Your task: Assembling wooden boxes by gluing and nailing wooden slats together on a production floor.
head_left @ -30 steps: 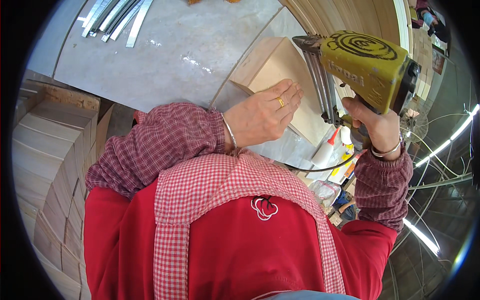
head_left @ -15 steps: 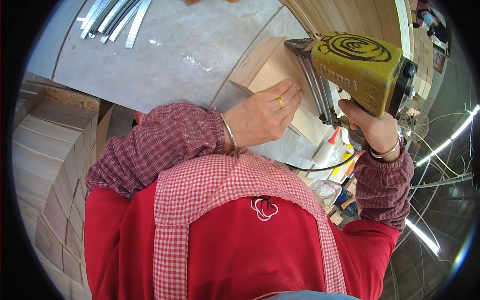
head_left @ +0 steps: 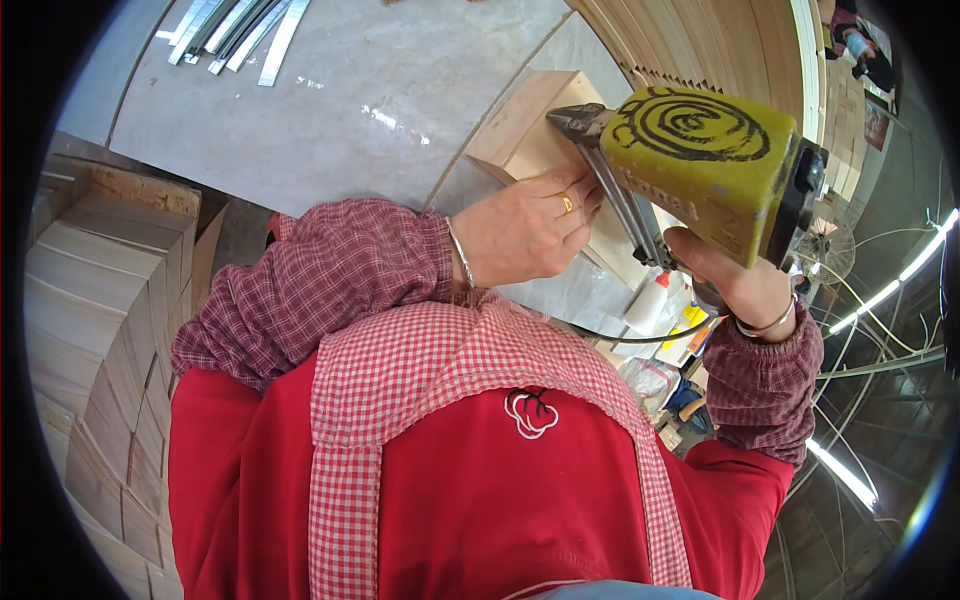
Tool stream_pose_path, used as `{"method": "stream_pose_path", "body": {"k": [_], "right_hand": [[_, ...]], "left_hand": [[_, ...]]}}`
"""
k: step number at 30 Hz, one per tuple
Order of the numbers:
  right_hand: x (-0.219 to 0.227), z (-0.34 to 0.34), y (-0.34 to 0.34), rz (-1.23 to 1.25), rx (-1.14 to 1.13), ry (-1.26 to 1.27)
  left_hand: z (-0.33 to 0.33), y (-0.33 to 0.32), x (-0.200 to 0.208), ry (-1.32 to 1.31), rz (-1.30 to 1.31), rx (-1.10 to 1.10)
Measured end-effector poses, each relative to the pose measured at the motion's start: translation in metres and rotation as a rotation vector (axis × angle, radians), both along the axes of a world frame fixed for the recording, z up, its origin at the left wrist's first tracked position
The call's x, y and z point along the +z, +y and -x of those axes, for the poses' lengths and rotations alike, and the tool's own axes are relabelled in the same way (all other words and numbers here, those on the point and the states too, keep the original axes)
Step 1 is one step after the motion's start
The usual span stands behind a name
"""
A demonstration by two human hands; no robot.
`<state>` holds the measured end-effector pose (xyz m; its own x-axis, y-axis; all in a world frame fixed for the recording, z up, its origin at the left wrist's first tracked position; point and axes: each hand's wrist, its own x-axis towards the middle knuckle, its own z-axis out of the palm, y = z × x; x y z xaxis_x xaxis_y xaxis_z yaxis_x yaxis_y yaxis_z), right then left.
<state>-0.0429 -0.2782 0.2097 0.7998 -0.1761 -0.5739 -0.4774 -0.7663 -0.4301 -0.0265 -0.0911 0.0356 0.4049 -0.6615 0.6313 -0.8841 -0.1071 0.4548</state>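
On the bench, a pale wooden box (head_left: 540,150) is held by my left hand (head_left: 525,232). Its fingers bend over the wood, and their tips are partly hidden behind the nail gun. My right hand (head_left: 745,285) is closed round the handle of a yellow-green air nail gun (head_left: 700,165) with black rings drawn on its top. The nose of the gun (head_left: 580,122) is over the upper part of the box; whether it touches the wood I cannot tell. Its slanted metal magazine (head_left: 625,215) runs down beside my left fingers.
Metal nail strips (head_left: 235,35) lie at the far left of the grey bench (head_left: 330,110). Wooden boards (head_left: 700,40) are stacked behind the gun. A red-tipped white bottle (head_left: 648,303) and a dark hose (head_left: 640,340) are near my right wrist. More wooden pieces (head_left: 100,300) stand at left.
The nail gun has moved left and slightly down with my right hand, its nose now over the box. My left fingers, flat on the wood before, are more bent and partly covered.
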Motion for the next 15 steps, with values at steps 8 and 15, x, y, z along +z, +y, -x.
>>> {"method": "stream_pose_path", "body": {"k": [8, 15], "right_hand": [[-0.008, 0.004, -0.011, -0.023, 0.481, -0.151], [-0.006, 0.002, -0.001, -0.052, 0.235, -0.24]], "left_hand": [[0.0, 0.0, -0.001, -0.026, 0.042, 0.012], [-0.001, 0.0, -0.004, -0.036, -0.031, -0.03]]}}
